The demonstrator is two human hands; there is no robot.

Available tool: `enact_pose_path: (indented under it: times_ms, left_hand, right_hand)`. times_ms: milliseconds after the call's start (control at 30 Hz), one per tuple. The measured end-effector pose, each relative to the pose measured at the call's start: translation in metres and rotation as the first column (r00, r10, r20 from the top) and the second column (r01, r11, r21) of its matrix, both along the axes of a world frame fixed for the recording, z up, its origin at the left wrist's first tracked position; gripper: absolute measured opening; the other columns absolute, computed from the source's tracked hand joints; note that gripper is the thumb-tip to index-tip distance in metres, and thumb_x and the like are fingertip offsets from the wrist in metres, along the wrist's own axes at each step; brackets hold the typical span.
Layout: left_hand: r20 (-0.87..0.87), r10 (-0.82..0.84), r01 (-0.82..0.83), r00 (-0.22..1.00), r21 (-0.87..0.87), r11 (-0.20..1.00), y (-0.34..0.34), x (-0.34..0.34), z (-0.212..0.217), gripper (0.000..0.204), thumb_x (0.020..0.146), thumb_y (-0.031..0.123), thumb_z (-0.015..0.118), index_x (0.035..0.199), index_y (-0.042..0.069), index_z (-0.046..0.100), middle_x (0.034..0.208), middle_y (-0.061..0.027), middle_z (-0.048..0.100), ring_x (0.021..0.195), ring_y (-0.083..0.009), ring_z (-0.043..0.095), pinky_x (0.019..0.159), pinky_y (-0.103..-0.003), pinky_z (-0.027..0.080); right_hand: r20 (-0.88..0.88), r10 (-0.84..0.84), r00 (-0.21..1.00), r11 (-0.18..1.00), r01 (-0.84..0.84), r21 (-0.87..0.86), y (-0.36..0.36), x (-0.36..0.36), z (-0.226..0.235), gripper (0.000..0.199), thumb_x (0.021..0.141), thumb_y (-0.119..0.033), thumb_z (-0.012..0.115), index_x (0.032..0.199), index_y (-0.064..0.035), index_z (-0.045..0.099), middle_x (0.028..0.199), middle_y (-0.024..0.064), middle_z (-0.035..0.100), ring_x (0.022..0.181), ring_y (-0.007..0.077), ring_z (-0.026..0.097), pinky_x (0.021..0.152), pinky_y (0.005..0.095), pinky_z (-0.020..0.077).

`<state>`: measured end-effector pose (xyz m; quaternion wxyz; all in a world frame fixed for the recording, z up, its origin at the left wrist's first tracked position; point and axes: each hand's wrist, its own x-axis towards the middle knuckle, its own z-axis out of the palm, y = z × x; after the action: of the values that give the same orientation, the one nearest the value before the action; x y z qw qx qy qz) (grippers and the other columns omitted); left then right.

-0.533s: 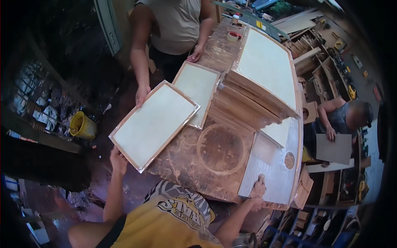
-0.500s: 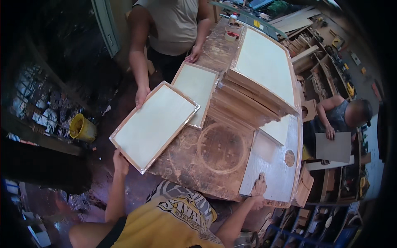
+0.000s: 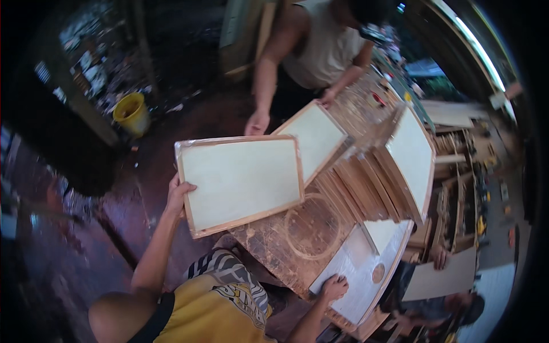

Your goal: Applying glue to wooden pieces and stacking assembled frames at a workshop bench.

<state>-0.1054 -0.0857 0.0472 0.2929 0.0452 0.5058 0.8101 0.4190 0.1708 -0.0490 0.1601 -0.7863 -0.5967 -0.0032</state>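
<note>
Left hand [image 3: 179,193], arm stretched forward and up, fingers curled closed over the left edge of a wood-framed panel [image 3: 240,180]; right hand [image 3: 334,286], arm bent low, lies knuckles-up on a pale sheet [image 3: 357,274] at the near corner of the counter [image 3: 286,240], and whether it grips anything cannot be told. Panel: rectangular, cream face, light brown wooden border, held tilted above the counter's left edge, its far corner just beside another person's hand [image 3: 257,122] and a second framed panel [image 3: 315,137]. Stack of similar frames [image 3: 366,183] is fanned and blurred, count unclear; a person [image 3: 440,303] at lower right is partly cut off.
</note>
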Motion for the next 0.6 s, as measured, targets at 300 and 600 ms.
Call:
enact_pose_path:
  times_ms: [300,600]
  left_hand:
    - [-0.028,0.006,-0.004,1.0,0.09,0.996,-0.057,0.034,0.057,0.048,0.068,0.006,0.062,0.114,-0.005,0.056,0.095,-0.0111,0.066,0.077,-0.0183,0.067,0.074,-0.032,0.057]
    - [-0.205,-0.02,-0.023,0.978,-0.204,0.979,-0.043,0.148,0.167,0.048,0.062,0.003,0.055,0.109,-0.004,0.059,0.089,-0.0091,0.063,0.076,-0.0158,0.062,0.072,-0.027,0.052]
  right_hand:
    - [-0.065,0.263,0.963,0.914,-0.227,0.336,0.004,0.045,-0.044,0.032,0.091,-0.029,0.06,0.107,-0.0028,0.068,0.106,0.0205,0.055,0.089,0.0351,0.059,0.074,0.0421,0.0515]
    - [-0.17,0.371,0.913,0.838,-0.251,0.484,-0.019,0.061,-0.049,0.022,0.091,-0.017,0.057,0.098,-0.0014,0.071,0.082,0.0209,0.062,0.083,0.0387,0.059,0.074,0.046,0.0463]
